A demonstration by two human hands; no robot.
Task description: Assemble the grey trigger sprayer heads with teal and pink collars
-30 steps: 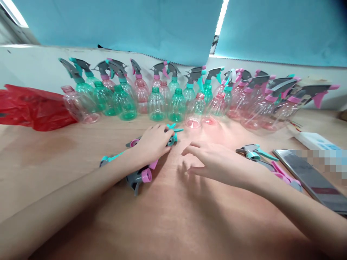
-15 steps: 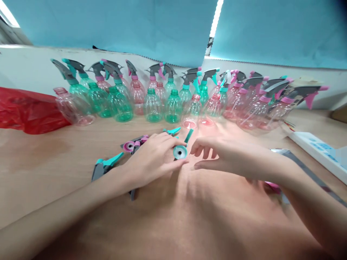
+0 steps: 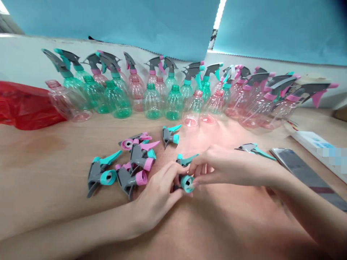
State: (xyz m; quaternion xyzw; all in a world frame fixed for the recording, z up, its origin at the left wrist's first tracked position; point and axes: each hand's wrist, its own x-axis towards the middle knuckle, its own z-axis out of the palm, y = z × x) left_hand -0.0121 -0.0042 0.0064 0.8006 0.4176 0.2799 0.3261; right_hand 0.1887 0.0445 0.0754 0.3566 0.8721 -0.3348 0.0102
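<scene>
My left hand (image 3: 159, 191) is closed around a grey spray trigger head with a teal collar (image 3: 187, 183). The collar's open end faces me, pale inside with a dark hole in the middle. From the right, my right hand (image 3: 217, 166) meets it, thumb and fingertips pinched at the collar's edge. Left of my hands lie several loose trigger heads, among them a teal-collared one (image 3: 107, 177) and a pink-collared one (image 3: 141, 177). Beyond them sits another teal-collared trigger head (image 3: 170, 137). My fingers hide part of the held head's grey body.
Along the back stand clear green bottles (image 3: 153, 103) and pink bottles (image 3: 191, 112), several topped with trigger heads. A red plastic bag (image 3: 27, 108) lies at the left. To the right are a trigger head (image 3: 252, 148), a phone (image 3: 306, 177) and a white power strip (image 3: 320, 144).
Both hands have come nearer to me with the trigger head. My right hand, apart from it before, now touches the collar. More of the loose trigger heads at the left show.
</scene>
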